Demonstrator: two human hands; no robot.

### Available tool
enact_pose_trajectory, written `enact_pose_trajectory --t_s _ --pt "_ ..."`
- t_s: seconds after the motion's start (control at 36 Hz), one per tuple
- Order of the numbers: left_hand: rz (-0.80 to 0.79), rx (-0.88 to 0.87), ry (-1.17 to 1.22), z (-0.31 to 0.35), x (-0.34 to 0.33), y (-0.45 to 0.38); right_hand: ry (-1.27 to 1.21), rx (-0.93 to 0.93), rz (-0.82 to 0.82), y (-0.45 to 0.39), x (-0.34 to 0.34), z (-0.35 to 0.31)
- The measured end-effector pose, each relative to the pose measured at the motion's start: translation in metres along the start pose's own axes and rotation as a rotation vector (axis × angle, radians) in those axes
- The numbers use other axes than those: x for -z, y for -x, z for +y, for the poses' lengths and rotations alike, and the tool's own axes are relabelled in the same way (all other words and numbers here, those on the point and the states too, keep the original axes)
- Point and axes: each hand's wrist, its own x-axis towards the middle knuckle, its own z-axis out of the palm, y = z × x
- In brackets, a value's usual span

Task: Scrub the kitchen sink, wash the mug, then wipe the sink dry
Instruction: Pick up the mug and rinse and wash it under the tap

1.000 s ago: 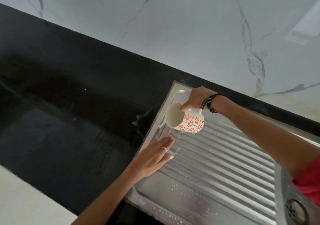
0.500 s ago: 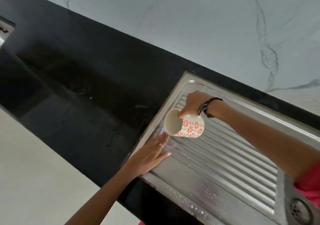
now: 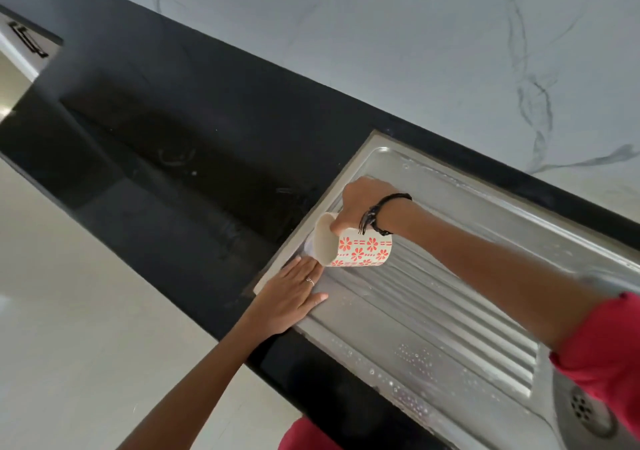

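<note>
Left hand (image 3: 289,295) is lying flat, fingers straight, pressing the wet drainboard (image 3: 433,311) near its end corner; holding nothing. Just beyond its fingertips the right hand (image 3: 360,205) is gripping the mug (image 3: 353,247) from above, tipped on its side, long axis running along the board, mouth facing away from the drain (image 3: 588,411).

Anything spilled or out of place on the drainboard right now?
Nothing damaged. The mug is tipped on its side in the right hand, mouth toward the drainboard corner; droplets bead near the front edge. The left hand lies flat there.
</note>
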Motion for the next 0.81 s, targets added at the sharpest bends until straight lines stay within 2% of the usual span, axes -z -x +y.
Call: enact_pose_trajectory --t_s 0.11,0.17,0.25,0.33,0.47,0.69,0.81 --pt "0.006 -0.073 0.42 0.008 0.003 0.009 -0.103 -0.037 -0.002 0.008 -0.006 0.002" --pt "0.035 -0.101 0.52 0.006 0.009 0.018 -0.199 -0.072 -0.024 0.011 -0.01 0.006" --pt "0.153 -0.105 0.411 -0.01 0.013 0.029 -0.251 -0.08 -0.044 0.017 -0.015 0.009" --pt "0.089 0.019 0.271 -0.031 0.007 0.035 -0.177 -0.033 -0.038 0.026 -0.014 0.005" --pt "0.008 0.034 0.054 -0.033 -0.013 0.038 -0.061 0.043 -0.012 0.039 -0.019 -0.003" --pt "-0.077 -0.145 0.064 0.015 -0.014 0.032 -0.068 0.01 -0.057 0.058 -0.029 0.009" --pt "-0.104 -0.168 0.139 0.033 -0.015 0.019 -0.109 -0.013 -0.09 0.075 -0.027 0.024"
